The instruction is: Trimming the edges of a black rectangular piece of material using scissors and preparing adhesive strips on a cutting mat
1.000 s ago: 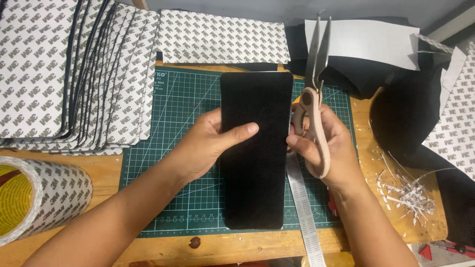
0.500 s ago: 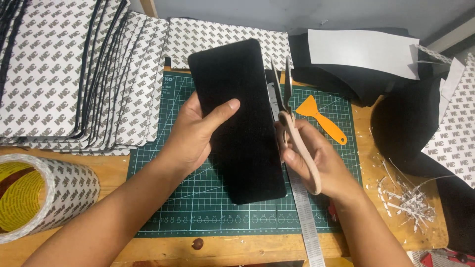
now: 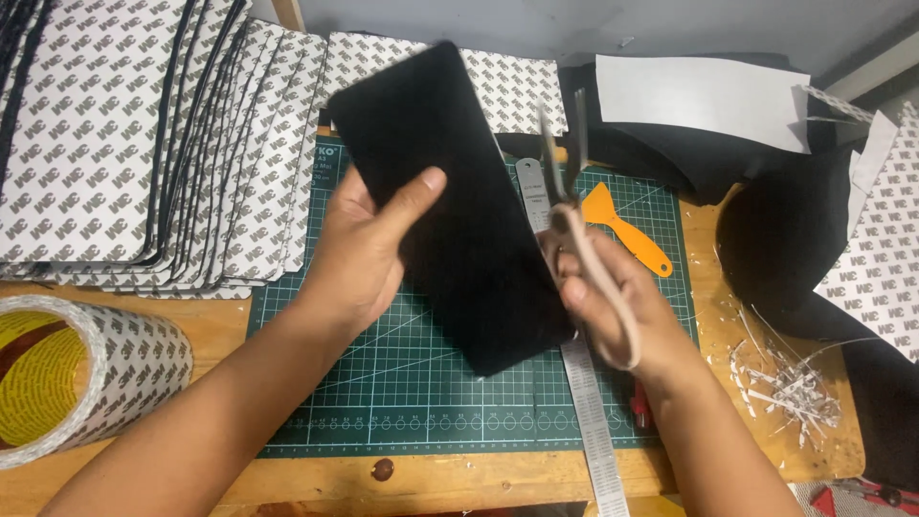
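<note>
My left hand (image 3: 369, 251) grips the black pad (image 3: 450, 201) by its left edge, thumb clamped across the face, and holds it tilted above the green mat (image 3: 402, 383), its top corner leaning toward the far left. My right hand (image 3: 613, 306) is closed through the handles of the scissors (image 3: 574, 201), blades parted and pointing away from me, just beside the pad's right edge (they blur, so I cannot tell whether they touch it). The pad's corners that show are rounded and its edges look clean, so I judge the trimming of this piece nearly done, with perhaps a last check of the right side left. A stack (image 3: 134, 134) of backed sheets lies fanned at the left, and white offcuts (image 3: 790, 383) litter the table at the right. A steel ruler (image 3: 589, 412) and an orange scraper (image 3: 622, 230) lie on the mat, a tape roll (image 3: 86, 378) at near left.
</note>
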